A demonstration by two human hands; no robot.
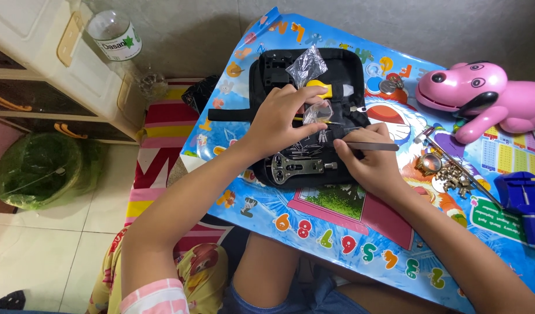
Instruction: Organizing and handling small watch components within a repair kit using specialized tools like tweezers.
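Head view: my left hand (285, 119) pinches a small clear plastic bag (317, 110) over the open black tool case (261, 75), which lies near the far edge of the colourful table (337, 232). My right hand (369, 163) grips grey tweezers (372, 146) shut between fingers, just beside the bag.

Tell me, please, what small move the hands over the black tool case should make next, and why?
Probably draw the tweezers in the right hand slowly away from the small clear bag that the left hand pinches over the black tool case: the tips sit at the bag's mouth, where thin metal pins lie loose.
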